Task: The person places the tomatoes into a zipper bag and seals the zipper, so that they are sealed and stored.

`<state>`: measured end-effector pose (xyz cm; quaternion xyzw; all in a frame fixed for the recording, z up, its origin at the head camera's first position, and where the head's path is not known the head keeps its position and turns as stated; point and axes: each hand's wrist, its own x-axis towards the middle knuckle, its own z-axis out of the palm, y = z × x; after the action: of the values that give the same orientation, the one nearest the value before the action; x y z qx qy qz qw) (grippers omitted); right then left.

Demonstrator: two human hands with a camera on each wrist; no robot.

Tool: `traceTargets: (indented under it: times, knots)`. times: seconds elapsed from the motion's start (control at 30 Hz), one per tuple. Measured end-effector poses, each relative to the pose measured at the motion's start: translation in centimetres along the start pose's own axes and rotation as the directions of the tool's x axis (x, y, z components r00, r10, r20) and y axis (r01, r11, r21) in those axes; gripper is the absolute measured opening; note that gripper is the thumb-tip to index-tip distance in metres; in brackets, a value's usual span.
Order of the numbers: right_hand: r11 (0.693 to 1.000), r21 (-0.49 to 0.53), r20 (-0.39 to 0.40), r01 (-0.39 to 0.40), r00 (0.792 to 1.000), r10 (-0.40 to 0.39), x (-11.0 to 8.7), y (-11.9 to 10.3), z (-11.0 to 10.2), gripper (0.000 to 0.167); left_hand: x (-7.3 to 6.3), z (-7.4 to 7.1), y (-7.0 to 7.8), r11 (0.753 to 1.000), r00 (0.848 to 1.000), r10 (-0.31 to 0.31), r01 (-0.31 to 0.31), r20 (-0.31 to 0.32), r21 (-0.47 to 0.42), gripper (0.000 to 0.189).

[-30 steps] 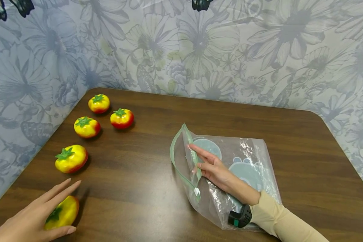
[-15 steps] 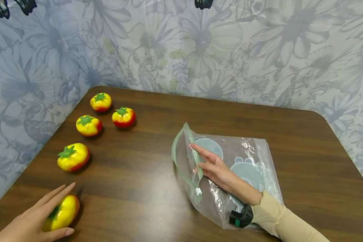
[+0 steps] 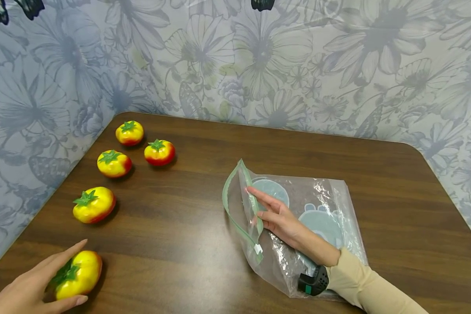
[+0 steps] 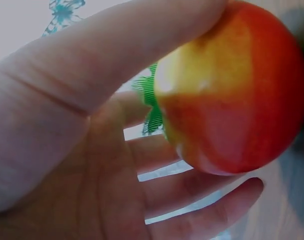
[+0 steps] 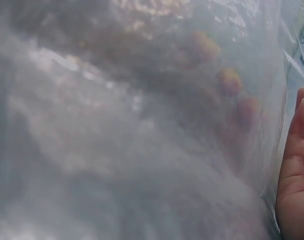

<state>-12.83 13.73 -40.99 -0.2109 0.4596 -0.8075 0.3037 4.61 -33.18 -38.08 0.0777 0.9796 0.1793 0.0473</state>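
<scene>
Tomato (image 3: pixel 82 275), glossy yellow and red, green-leaved; left fingers (image 3: pixel 69 253) loose around it, right fingers (image 3: pixel 267 201) pinching a bag (image 3: pixel 300 189).

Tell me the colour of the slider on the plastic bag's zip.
White; the slider shows best in the head view.

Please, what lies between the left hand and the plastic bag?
In the head view: a yellow-red fruit, then bare tabletop up to the bag.
</scene>
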Motion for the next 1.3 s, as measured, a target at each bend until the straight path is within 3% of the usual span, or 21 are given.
traceTargets:
  times: [0.1, 0.2, 0.3, 0.4, 0.5, 0.6, 0.73, 0.87, 0.97, 1.3]
  knots:
    - [1.000, -0.001, 0.006, 0.003, 1.000, -0.003, 0.0, 0.0, 0.0, 0.061, 0.5, 0.0, 0.1, 1.000, 1.000, 0.011, -0.011, -0.021, 0.006, 0.100]
    - [1.000, 0.000, 0.010, 0.005, 1.000, -0.005, 0.0, 0.1, 0.0, 0.061, 1.2, -0.2, 0.5, 1.000, 1.000, -0.014, 0.014, -0.004, -0.002, 0.094]
    - [1.000, -0.003, 0.007, 0.002, 1.000, -0.002, 0.0, 0.1, 0.0, 0.061, 2.0, -0.5, 1.4, 1.000, 1.000, -0.015, 0.015, -0.015, -0.028, 0.090]
    - [1.000, -0.008, 0.002, -0.002, 1.000, 0.002, 0.0, 0.1, 0.0, 0.061, 3.3, -0.7, 2.8, 0.997, 0.992, 0.066, -0.071, -0.104, -0.044, 0.089]
    - [1.000, -0.008, 0.001, 0.000, 1.000, 0.000, 0.0, 0.0, 0.0, 0.061, 4.9, -1.0, 4.4, 0.977, 0.958, 0.189, -0.206, -0.218, -0.062, 0.088]
    - [1.000, -0.004, 0.003, 0.001, 1.000, -0.001, 0.0, 0.0, 0.0, 0.061, 6.6, -1.5, 6.1, 0.950, 0.931, 0.270, -0.299, -0.244, -0.092, 0.086]
    - [1.000, -0.004, 0.003, 0.000, 1.000, 0.000, -0.1, 0.1, 0.0, 0.060, 8.5, -1.9, 8.2, 0.928, 0.925, 0.324, -0.352, -0.197, -0.124, 0.081]
    - [1.000, -0.006, 0.005, 0.006, 1.000, -0.006, -0.1, 0.1, -0.1, 0.060, 10.1, -2.1, 10.1, 0.921, 0.936, 0.335, -0.350, -0.111, -0.172, 0.078]
    - [1.000, -0.005, 0.009, 0.010, 1.000, -0.010, -0.1, 0.2, -0.1, 0.060, 11.1, -2.1, 11.3, 0.910, 0.934, 0.353, -0.357, -0.060, -0.212, 0.077]
    - [1.000, -0.024, 0.008, 0.009, 1.000, -0.009, -0.1, 0.0, 0.0, 0.060, 13.5, -1.8, 14.0, 0.890, 0.917, 0.399, -0.386, 0.007, -0.243, 0.082]
